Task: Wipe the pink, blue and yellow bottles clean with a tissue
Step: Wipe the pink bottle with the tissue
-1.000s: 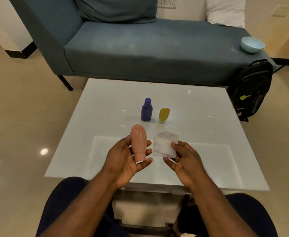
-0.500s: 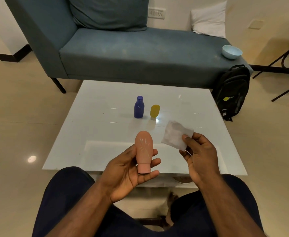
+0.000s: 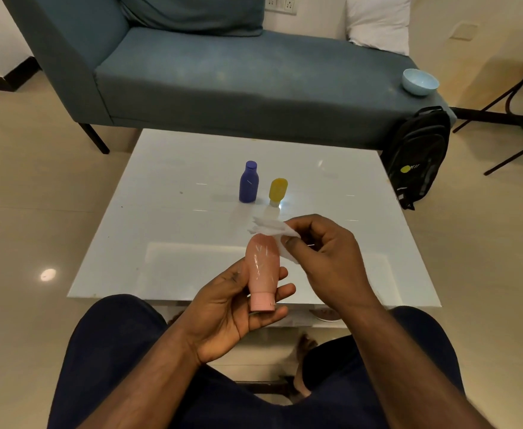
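My left hand (image 3: 232, 308) grips the pink bottle (image 3: 261, 270) cap-down over the near edge of the white table (image 3: 167, 218). My right hand (image 3: 325, 255) pinches a white tissue (image 3: 274, 229) and holds it against the bottle's rounded top. The blue bottle (image 3: 249, 186) stands upright in the middle of the table. Just right of it the yellow bottle (image 3: 277, 191) stands on its cap.
A blue-grey sofa (image 3: 223, 78) runs behind the table, with a light blue bowl (image 3: 420, 82) on its right end and a white pillow (image 3: 379, 23). A black backpack (image 3: 418, 156) leans on the sofa's right corner. My knees are under the table's near edge.
My right hand has brought the tissue leftwards from beside the pink bottle onto its top. The left hand keeps holding the bottle, slightly nearer to me.
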Demonstrator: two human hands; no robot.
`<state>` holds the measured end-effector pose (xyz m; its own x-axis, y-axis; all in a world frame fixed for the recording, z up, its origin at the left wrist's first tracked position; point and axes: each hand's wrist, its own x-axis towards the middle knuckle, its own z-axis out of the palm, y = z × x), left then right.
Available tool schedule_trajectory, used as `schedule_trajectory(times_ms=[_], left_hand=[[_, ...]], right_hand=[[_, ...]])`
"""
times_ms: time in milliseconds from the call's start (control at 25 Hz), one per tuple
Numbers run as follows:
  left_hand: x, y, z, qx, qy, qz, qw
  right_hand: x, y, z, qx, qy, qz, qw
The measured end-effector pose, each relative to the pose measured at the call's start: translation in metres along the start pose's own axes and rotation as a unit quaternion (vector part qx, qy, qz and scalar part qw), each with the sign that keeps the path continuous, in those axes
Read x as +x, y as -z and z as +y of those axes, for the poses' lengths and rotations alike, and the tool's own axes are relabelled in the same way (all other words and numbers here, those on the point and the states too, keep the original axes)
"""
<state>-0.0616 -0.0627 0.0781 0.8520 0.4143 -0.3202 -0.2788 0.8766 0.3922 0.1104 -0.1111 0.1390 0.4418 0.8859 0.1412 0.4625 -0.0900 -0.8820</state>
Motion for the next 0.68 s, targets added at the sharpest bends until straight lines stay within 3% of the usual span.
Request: schedule_trajectory(times_ms=[320,680], left_hand=[[0.0,0.0,-0.001,0.033,-0.01,0.024,0.999],[-0.001,-0.001,-0.002,0.076,-0.011,0.039,0.996]], right_hand=[[0.002,0.003,0.004,0.035,-0.062,-0.104,0.992],[0.013,0.0,-0.003,-0.084,-0.065,-0.105,0.989]])
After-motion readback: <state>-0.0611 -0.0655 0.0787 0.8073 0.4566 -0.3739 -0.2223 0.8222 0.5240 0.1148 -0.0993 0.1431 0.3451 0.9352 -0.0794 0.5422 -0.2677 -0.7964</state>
